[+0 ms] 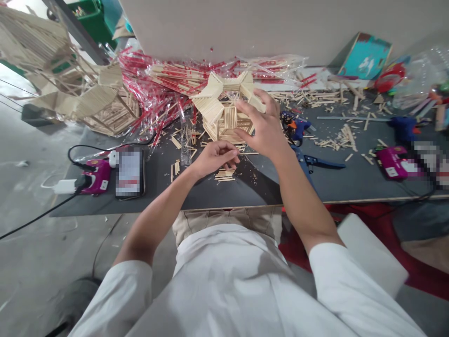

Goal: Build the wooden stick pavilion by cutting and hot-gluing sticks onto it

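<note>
A model built of thin wooden sticks (230, 117) stands on the dark tabletop in front of me, with flared panels around its upper rim. My right hand (265, 126) grips its right side, thumb low at the front and fingers spread over the upper panels. Just in front of the model is my left hand (216, 158), its fingers curled in and the thumb laid across them. Whether a small stick lies in those fingers is hidden. Beneath the left hand lies a small row of short sticks (225, 175). A transparent ruler (185, 147) is to the left.
Red-and-clear plastic packs of sticks (168, 77) line the back. Larger stick models (94, 105) stand at left. A phone (129, 173) and purple power adapter (98, 177) lie at left front. Blue cutters (321, 162), glue guns (296, 126) and stick scraps (345, 138) are at right.
</note>
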`<state>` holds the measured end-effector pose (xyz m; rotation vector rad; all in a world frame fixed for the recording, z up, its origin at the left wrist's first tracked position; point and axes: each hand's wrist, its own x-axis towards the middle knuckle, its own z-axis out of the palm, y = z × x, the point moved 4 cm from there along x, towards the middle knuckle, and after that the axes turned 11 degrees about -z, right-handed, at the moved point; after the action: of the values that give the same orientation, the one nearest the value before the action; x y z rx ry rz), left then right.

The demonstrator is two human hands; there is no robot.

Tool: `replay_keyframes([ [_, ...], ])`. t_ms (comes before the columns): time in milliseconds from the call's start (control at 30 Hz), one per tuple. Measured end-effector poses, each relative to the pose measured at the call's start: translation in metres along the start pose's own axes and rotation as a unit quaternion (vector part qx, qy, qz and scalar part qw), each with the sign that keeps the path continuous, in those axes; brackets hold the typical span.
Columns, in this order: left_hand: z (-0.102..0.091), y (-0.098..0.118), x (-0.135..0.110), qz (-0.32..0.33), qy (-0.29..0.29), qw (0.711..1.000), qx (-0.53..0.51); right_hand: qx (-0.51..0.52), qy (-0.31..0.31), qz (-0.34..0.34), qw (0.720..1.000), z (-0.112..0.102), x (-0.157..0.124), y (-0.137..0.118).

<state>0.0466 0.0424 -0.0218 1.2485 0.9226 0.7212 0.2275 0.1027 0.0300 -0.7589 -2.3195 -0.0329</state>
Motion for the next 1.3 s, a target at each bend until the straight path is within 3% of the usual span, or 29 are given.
replay_keyframes([
  [533, 0.002, -0.002, 0.001, 0.021, 0.008, 1.000, 0.010, 0.013, 0.003, 0.021, 1.000, 0.001, -0.002, 0.008],
  [767, -0.013, -0.004, 0.009, 0.039, 0.126, 0.991, -0.002, 0.006, 0.007, 0.025, 1.000, 0.004, 0.003, 0.014],
  [1000, -0.013, -0.008, 0.011, 0.037, 0.115, 0.993, -0.014, -0.003, 0.035, 0.045, 0.998, 0.006, 0.006, 0.019],
  [1167, -0.015, -0.010, 0.026, 0.037, 0.194, 0.980, -0.031, 0.019, 0.011, 0.031, 0.999, 0.011, 0.007, 0.016],
  [1300, -0.008, -0.008, 0.041, 0.011, 0.182, 0.982, -0.042, 0.012, 0.011, 0.030, 0.999, 0.010, 0.005, 0.012],
])
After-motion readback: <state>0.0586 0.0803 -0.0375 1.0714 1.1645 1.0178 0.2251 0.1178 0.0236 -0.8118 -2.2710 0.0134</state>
